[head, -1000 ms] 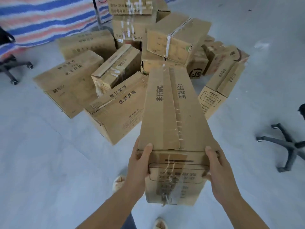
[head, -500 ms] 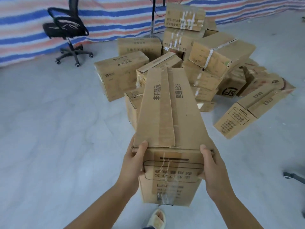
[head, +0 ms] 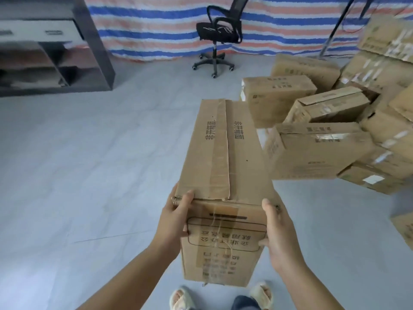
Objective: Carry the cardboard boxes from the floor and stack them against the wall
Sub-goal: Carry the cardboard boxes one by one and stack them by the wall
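Note:
I hold a long cardboard box [head: 225, 166] off the floor in front of me, its taped top flaps facing up and its printed end toward me. My left hand [head: 173, 217] grips the near left corner, thumb on the top edge. My right hand [head: 278, 227] grips the near right corner the same way. A pile of several other cardboard boxes [head: 312, 151] lies on the floor at the right, some tilted, some stacked.
A black office chair [head: 218, 34] stands at the back before a striped blue, red and white tarp [head: 156, 25]. A dark shelf unit [head: 53, 52] stands at the far left. Grey floor [head: 89, 175] spreads left and ahead. My sandalled feet [head: 223, 296] show below.
The view has swung left with the box still held in both hands. The pile has slid to the right edge; the office chair and shelf unit have come into view.

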Available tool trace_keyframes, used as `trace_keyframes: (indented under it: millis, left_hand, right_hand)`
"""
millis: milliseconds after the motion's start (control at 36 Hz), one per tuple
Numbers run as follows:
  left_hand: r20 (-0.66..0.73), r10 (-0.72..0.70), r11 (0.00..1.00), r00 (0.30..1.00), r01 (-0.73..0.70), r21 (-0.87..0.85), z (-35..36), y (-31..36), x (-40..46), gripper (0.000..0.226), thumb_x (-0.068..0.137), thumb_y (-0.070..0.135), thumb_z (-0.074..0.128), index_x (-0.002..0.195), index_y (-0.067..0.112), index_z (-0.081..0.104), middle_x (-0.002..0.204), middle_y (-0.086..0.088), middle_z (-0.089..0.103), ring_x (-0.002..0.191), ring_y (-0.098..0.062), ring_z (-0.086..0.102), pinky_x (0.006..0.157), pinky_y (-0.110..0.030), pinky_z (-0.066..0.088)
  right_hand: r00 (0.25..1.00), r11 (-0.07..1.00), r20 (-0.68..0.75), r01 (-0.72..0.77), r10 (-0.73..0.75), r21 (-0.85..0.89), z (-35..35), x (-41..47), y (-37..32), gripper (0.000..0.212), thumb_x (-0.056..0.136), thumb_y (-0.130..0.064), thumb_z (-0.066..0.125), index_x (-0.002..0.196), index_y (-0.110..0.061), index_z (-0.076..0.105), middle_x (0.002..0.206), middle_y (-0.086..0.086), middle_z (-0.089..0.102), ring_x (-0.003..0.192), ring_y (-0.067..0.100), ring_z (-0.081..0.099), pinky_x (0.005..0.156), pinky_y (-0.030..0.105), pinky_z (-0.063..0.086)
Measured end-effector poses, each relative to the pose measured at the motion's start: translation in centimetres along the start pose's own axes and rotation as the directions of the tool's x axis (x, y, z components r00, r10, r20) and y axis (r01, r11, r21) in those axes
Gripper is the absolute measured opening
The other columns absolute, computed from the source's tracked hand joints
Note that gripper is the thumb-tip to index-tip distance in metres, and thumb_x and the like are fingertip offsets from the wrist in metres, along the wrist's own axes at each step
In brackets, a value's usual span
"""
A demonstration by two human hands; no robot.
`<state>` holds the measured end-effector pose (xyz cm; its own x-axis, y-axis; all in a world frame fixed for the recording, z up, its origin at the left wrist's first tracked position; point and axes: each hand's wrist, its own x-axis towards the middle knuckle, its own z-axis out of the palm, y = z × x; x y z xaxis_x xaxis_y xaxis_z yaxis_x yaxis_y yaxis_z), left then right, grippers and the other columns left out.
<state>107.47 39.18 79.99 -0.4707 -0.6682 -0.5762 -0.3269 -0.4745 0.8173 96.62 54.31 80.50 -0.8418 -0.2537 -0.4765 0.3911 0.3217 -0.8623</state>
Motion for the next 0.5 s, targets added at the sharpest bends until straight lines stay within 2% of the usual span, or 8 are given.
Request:
trace_keyframes:
  millis: [139,194,333,417,500]
  left_hand:
    - [-0.14,-0.016,0.998,0.99,0.007,-0.064,-7.8,0.3,0.6,0.038,0.092,0.04,0.056,0.123,0.018,0.058,0.08,0.006,0.072,0.06,0.0,0.066,0.053,-0.028,0.054]
    - [-0.193,-0.018,0.995,0.981,-0.001,-0.1,-10.3,0.4,0.7,0.034,0.093,0.04,0.056,0.122,0.024,0.058,0.087,0.005,0.071,0.061,0.0,0.066,0.053,-0.028,0.054]
    - [-0.311,-0.028,0.974,0.95,-0.044,-0.223,-15.6,0.5,1.1,0.024,0.094,0.037,0.055,0.116,0.028,0.057,0.063,0.016,0.069,0.053,0.002,0.064,0.048,-0.024,0.051]
    - [-0.417,-0.036,0.963,0.908,-0.08,-0.258,-18.6,1.1,1.8,0.033,0.092,0.038,0.058,0.124,0.027,0.056,0.072,0.013,0.071,0.059,-0.003,0.068,0.057,-0.031,0.051]
    - [-0.498,-0.055,0.948,0.866,-0.111,-0.297,-21.7,2.0,2.7,0.043,0.09,0.04,0.06,0.13,0.025,0.053,0.094,0.004,0.071,0.065,-0.01,0.071,0.068,-0.041,0.051]
  right_hand:
    - [0.989,0.998,0.143,-0.016,0.025,-0.064,7.8,-1.2,-0.4,0.023,0.096,-0.039,0.046,0.119,-0.037,0.052,0.096,-0.02,0.057,0.078,0.005,0.052,0.091,0.057,0.047]
    - [0.978,0.996,0.206,-0.015,0.033,-0.088,10.6,-1.4,-0.6,0.023,0.097,-0.04,0.046,0.119,-0.037,0.052,0.095,-0.019,0.059,0.077,0.005,0.053,0.09,0.056,0.048]
    - [0.939,0.984,0.343,0.025,0.037,-0.176,17.0,-1.3,-0.7,0.032,0.095,-0.044,0.047,0.123,-0.033,0.054,0.099,-0.008,0.066,0.088,0.012,0.061,0.082,0.049,0.052]
    - [0.904,0.977,0.426,0.055,0.04,-0.207,20.9,-1.1,-0.9,0.034,0.095,-0.045,0.046,0.127,-0.035,0.052,0.102,-0.013,0.063,0.091,0.011,0.059,0.081,0.05,0.053]
    - [0.867,0.972,0.495,0.067,0.055,-0.225,25.3,-0.7,-1.6,0.033,0.096,-0.043,0.046,0.126,-0.032,0.053,0.098,-0.017,0.06,0.088,0.007,0.055,0.08,0.048,0.052]
